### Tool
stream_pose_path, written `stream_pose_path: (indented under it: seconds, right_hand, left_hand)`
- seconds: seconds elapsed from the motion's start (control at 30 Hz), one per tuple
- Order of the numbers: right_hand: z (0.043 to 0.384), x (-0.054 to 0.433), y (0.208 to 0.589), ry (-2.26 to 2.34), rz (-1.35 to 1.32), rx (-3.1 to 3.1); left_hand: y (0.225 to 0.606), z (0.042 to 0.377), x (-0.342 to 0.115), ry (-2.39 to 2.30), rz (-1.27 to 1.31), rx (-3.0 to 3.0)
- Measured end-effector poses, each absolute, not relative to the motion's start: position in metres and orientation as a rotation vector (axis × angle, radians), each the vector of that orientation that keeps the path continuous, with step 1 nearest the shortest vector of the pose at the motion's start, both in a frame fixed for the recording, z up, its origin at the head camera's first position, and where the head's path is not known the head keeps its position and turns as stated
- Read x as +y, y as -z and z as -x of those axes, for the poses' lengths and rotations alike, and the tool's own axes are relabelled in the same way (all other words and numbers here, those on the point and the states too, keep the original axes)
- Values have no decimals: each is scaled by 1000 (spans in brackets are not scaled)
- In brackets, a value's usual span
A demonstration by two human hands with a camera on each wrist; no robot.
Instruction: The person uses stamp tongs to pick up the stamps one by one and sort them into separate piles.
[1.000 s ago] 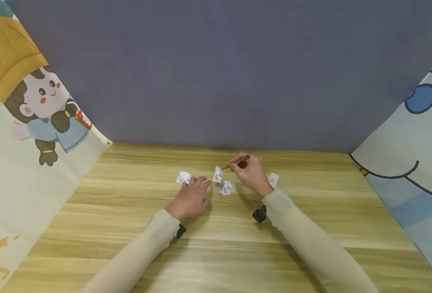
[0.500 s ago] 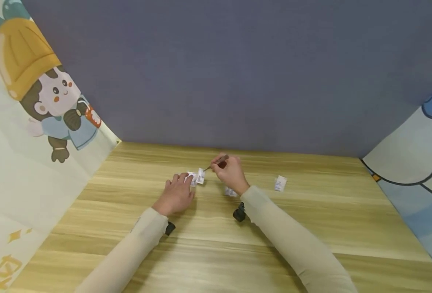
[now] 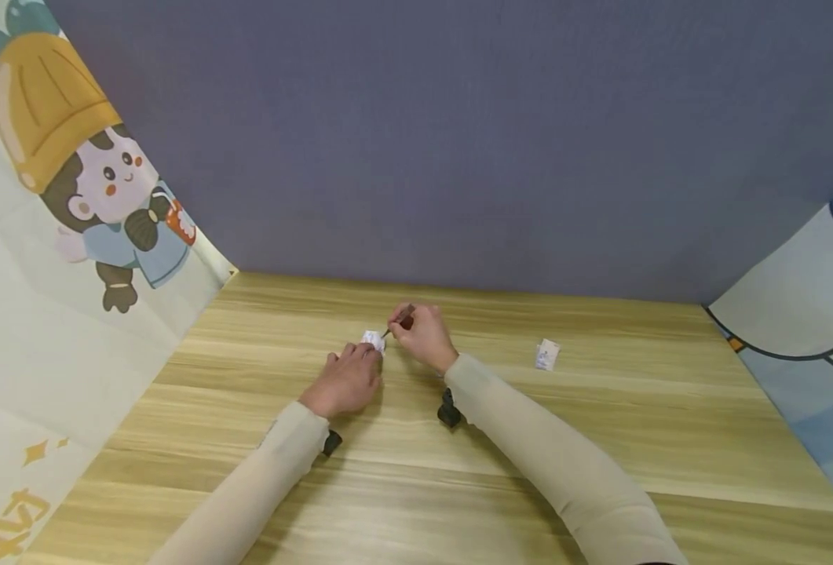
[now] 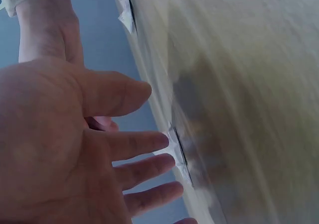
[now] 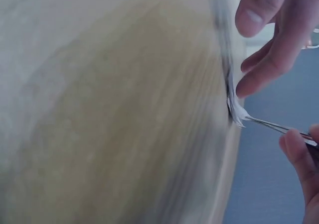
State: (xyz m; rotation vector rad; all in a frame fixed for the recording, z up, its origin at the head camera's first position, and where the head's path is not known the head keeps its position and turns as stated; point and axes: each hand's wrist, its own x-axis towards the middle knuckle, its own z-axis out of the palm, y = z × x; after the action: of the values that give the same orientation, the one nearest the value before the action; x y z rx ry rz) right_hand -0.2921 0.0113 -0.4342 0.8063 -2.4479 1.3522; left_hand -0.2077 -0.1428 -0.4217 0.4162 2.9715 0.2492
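My right hand [image 3: 425, 337] pinches a pair of tweezers [image 5: 269, 125] between thumb and fingers. In the right wrist view, the tweezers' tips meet the edge of a small white printed packet [image 5: 240, 113] lying at the pile on the table. That pile of white packets [image 3: 372, 339] sits just beyond my left hand [image 3: 345, 380]. Palm down with spread fingers, the left hand rests its fingertips on or right beside the pile. The left wrist view has its fingers [image 4: 144, 169] extended over the packets [image 4: 177, 152]. My left hand partly covers the pile.
Another group of packets [image 3: 547, 355] lies to the right on the wood-grain table [image 3: 416, 486]. A middle group is almost wholly hidden behind my right wrist. A dark grey wall panel [image 3: 458, 141] stands at the table's far edge, with cartoon-printed sheets at both sides.
My right hand has moved left with the tweezers, bringing a packet from the middle onto the left pile. The left hand has shifted slightly toward that pile. The head view has turned a little.
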Motion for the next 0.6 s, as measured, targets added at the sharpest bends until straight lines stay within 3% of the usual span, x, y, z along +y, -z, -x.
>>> stream_pose_path:
  seconds: [0.6]
  right_hand:
    - [296, 12, 439, -1315, -824, -2509]
  left_hand:
    - [428, 211, -136, -184, -420, 2954]
